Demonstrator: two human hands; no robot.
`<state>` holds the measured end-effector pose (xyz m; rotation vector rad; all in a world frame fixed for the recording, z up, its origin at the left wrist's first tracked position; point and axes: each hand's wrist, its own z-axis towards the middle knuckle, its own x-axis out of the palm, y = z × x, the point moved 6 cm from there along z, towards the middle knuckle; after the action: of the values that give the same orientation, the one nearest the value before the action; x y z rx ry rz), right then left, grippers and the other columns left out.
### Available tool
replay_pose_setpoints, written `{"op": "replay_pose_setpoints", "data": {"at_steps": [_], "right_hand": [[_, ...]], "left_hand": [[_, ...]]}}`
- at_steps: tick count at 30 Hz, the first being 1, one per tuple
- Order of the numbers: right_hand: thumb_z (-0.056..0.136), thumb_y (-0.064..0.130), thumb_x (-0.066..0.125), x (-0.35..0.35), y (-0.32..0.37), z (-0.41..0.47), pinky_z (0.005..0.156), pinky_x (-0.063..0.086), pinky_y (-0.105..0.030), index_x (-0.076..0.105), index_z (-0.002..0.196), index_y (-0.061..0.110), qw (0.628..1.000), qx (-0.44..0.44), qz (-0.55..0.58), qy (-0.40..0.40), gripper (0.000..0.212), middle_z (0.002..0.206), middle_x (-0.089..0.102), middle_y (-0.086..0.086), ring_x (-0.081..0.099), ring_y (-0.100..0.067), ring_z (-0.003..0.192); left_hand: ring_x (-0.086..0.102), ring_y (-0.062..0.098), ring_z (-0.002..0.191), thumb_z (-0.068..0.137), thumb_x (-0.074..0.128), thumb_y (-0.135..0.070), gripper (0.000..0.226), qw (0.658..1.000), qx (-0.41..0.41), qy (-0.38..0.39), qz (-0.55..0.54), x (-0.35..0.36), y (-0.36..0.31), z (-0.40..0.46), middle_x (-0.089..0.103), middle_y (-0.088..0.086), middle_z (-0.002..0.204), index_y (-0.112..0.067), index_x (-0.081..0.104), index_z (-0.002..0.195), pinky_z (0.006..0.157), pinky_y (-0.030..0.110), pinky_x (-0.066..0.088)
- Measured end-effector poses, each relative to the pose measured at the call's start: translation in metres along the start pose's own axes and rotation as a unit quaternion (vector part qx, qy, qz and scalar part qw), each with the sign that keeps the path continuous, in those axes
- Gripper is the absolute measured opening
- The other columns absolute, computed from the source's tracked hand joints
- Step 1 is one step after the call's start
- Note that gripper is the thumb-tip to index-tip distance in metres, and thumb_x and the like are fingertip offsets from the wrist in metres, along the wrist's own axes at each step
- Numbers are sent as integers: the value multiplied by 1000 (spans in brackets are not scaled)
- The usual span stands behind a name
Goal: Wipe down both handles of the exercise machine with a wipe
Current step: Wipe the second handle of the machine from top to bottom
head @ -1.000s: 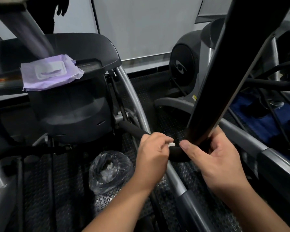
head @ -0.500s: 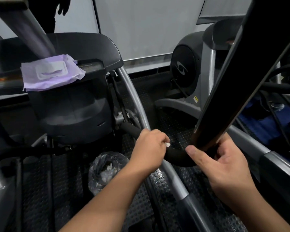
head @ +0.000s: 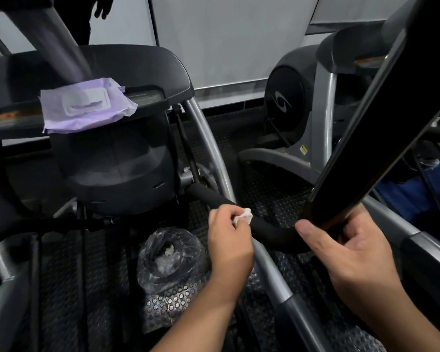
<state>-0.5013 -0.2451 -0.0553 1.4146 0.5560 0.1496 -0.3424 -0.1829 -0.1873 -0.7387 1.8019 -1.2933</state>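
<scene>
A curved black foam handle (head: 272,231) of the exercise machine runs from the machine's middle toward the lower right. My left hand (head: 230,240) grips a small crumpled white wipe (head: 244,215) and presses it against this handle. My right hand (head: 351,252) holds the lower end of a thick black upright bar (head: 381,128) where it meets the curved handle, thumb stretched across the front. A second black handle (head: 36,224) reaches out at the left edge.
A purple pack of wipes (head: 87,105) lies on the machine's black console (head: 137,72). A clear plastic bag (head: 170,257) with crumpled scraps sits on the studded rubber floor. Another grey machine (head: 302,118) stands at the right. A person's dark sleeve and hand (head: 101,6) show top left.
My left hand has slid the wipe leftward along the curved handle, away from my right hand. The upright bar and my right hand have shifted right.
</scene>
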Motion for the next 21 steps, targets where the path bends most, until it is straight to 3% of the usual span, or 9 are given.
{"op": "replay_pose_setpoints", "data": {"at_steps": [2,4,8,11,14,16,17,19,21], "right_hand": [[67,41,71,1,0,0,67,51,-11,64,89,40,1000,1,0,-1,23,83,71,12,66,-1,76],[68,40,71,2,1,-1,67,50,-10,64,89,39,1000,0,3,1,22,83,70,12,66,0,75],[67,39,71,1,0,-1,68,52,-12,63,88,39,1000,5,7,-9,23,85,69,8,65,1,75],[69,41,72,0,-1,-1,68,53,-14,63,92,39,1000,8,-6,-10,25,89,70,7,65,-1,77],[71,36,74,-1,-2,-2,67,50,-10,63,91,38,1000,3,5,-13,22,88,70,7,65,1,75],[69,39,72,-1,-3,-2,67,50,-9,63,91,37,1000,3,5,-14,24,87,70,8,65,1,75],[69,39,72,-1,-2,-2,66,50,-9,63,91,37,1000,1,5,-14,24,85,70,9,65,1,74],[69,39,72,-1,-2,-2,64,49,-9,64,90,37,1000,-4,3,-11,23,82,70,10,64,2,72],[68,39,72,-1,-2,-1,63,48,-7,64,89,37,1000,-7,7,-7,23,81,69,10,64,3,71]], "left_hand": [[61,13,82,89,67,-11,20,996,-72,-39,-47,-1,19,4,64,2,91,-27,59,78,80,29,48],[60,20,76,90,65,-6,18,980,-160,-56,-107,1,37,6,65,4,82,-21,58,83,74,35,50],[56,19,69,92,53,10,22,939,-235,-39,-247,17,46,-5,59,11,79,-12,54,87,63,32,48],[53,15,69,92,37,18,31,881,-314,-48,-350,22,44,2,56,8,82,-9,50,95,60,26,45],[53,15,73,91,30,20,36,848,-359,-42,-387,29,41,2,55,7,82,-5,53,103,67,28,49],[61,20,81,92,31,21,35,833,-362,-25,-418,32,44,-2,61,12,89,2,56,109,82,36,57],[64,23,84,93,32,20,34,828,-357,-21,-432,32,47,1,62,15,94,5,54,115,85,39,59],[64,24,81,95,34,18,33,834,-343,-35,-431,28,49,9,61,16,96,3,51,119,76,36,59],[58,20,70,94,39,14,25,874,-314,-71,-365,19,47,14,59,12,87,-3,52,106,60,31,51]]}}
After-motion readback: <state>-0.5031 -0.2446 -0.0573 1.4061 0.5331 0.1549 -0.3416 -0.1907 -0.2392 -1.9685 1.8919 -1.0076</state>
